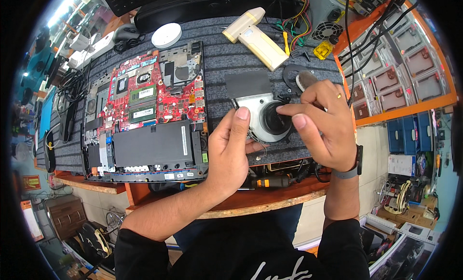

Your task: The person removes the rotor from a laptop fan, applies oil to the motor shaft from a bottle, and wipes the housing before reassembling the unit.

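Observation:
My left hand (230, 147) grips a laptop cooling fan (257, 104), thumb on its silver casing and fingers underneath. The fan's round black rotor (276, 119) faces up, and a thin cable hangs below it. My right hand (332, 128) reaches in from the right, its index fingertip at the rotor. Its other fingers are curled round what looks like a brush, with grey bristles (306, 80) sticking out beyond the knuckles; most of the handle is hidden. Behind the fan lies a dark ring-shaped cover (290, 76), partly hidden by the bristles.
An opened laptop (154, 116) with a red circuit board and black battery lies left on the ribbed grey mat (214, 63). Farther back are a white disc (166, 35), a cream handheld blower (258, 38) and loose wires (301, 19). A screwdriver (272, 182) sits under the near edge.

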